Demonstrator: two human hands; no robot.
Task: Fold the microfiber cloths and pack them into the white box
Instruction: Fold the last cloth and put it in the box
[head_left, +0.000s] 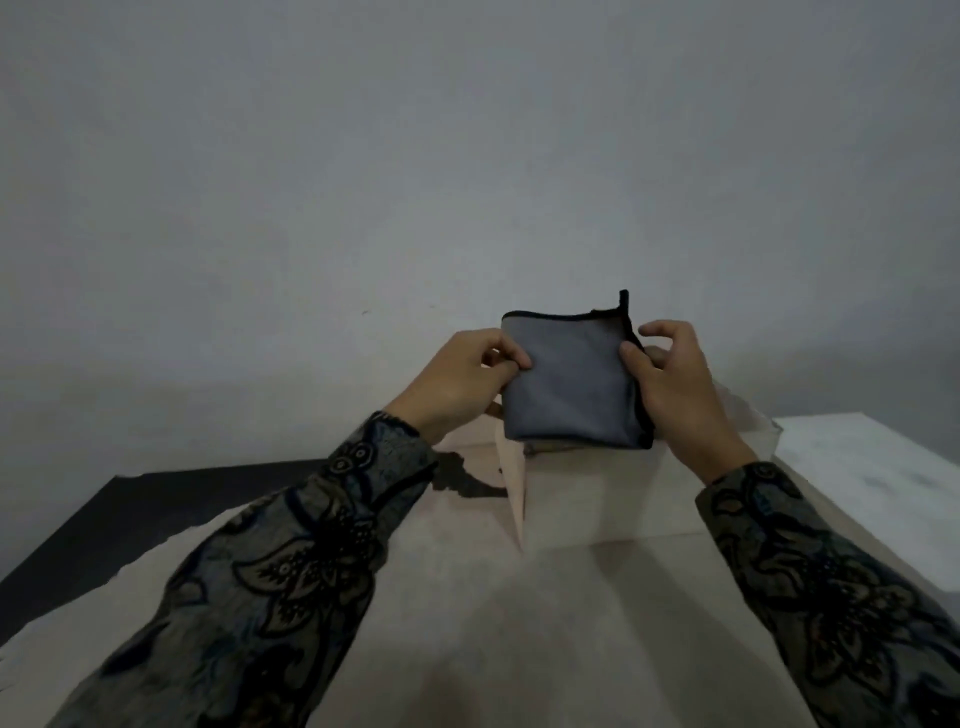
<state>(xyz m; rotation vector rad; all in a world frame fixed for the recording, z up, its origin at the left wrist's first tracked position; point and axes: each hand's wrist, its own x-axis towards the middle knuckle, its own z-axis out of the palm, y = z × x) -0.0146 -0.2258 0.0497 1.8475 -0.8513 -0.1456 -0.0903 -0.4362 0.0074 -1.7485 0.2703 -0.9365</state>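
Observation:
A folded grey microfiber cloth (571, 384) with black edging is held up in the air between both hands. My left hand (460, 379) pinches its left edge with thumb and fingers. My right hand (675, 384) grips its right edge, thumb on the front. One black-edged corner sticks up at the top right. Right below the cloth stands the white box (587, 499), its near wall facing me and a flap (511, 483) hanging on its left side. The inside of the box is hidden.
Pale paper (467, 623) covers the table under the box. A dark surface (104, 519) shows at the left, and a white surface (872, 467) lies at the right. A plain grey wall (467, 156) stands behind.

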